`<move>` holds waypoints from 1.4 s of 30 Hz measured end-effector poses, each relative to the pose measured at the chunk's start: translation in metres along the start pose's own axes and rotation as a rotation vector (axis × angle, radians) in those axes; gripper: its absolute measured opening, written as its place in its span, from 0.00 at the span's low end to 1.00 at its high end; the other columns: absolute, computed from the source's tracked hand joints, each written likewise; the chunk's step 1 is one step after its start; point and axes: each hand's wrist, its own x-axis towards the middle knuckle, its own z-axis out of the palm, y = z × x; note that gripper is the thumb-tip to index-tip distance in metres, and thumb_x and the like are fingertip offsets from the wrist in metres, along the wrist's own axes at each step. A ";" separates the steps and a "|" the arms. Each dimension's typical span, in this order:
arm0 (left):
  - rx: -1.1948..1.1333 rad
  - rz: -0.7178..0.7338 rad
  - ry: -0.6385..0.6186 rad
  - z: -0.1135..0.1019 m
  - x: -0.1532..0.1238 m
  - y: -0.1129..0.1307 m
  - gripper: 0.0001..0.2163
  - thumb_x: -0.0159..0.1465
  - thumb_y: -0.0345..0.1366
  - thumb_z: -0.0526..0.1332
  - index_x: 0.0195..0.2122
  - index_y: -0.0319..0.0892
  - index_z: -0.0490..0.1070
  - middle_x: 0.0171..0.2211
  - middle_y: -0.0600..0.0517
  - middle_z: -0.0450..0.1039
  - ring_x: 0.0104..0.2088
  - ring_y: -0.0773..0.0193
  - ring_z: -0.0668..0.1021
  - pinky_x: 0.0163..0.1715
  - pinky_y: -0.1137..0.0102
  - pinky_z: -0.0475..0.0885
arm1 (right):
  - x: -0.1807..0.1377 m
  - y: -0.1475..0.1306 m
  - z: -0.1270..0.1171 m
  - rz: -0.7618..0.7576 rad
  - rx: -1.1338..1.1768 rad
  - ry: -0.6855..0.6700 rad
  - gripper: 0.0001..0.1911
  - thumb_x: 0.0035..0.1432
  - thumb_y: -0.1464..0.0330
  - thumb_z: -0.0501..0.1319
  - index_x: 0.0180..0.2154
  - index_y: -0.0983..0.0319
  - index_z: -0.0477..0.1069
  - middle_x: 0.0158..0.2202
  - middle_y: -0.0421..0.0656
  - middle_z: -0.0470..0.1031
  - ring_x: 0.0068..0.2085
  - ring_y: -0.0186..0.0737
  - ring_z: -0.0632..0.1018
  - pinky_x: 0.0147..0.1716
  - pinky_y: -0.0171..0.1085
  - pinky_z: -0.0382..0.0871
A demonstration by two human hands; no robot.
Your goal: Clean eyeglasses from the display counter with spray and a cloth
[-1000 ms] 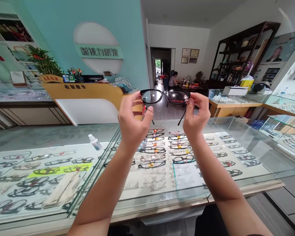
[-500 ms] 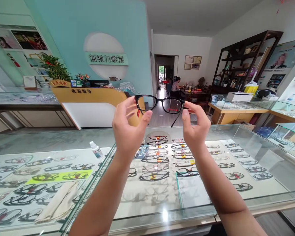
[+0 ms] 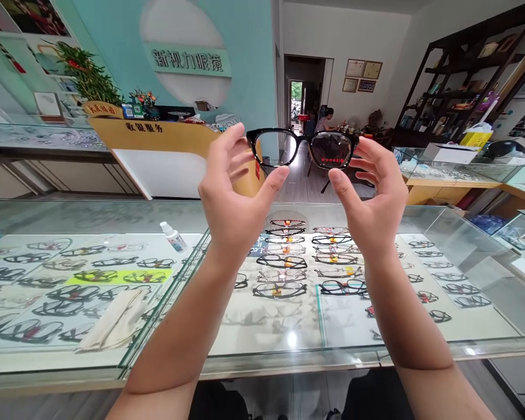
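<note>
Glass counter [image 3: 83, 219] lies under my two hands. My left hand [image 3: 234, 198] and right hand [image 3: 374, 198] each grip one end of one pair of black glasses [image 3: 304, 146], held high above it. I see thick rims and red letters on one lens. One small white bottle [image 3: 174, 236] stands on the glass.

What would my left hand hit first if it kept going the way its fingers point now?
The black plastic-framed glasses: the left hand points up and forward at the frame end next to it, where its fingertips seem to hold the rim. Depth beyond is unclear.
</note>
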 end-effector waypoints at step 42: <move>-0.027 -0.047 -0.018 0.011 -0.003 -0.019 0.35 0.63 0.62 0.74 0.67 0.57 0.71 0.62 0.45 0.76 0.63 0.47 0.80 0.54 0.55 0.84 | -0.002 -0.001 -0.005 0.012 -0.045 -0.060 0.28 0.74 0.52 0.63 0.69 0.49 0.68 0.65 0.49 0.76 0.64 0.57 0.80 0.59 0.60 0.80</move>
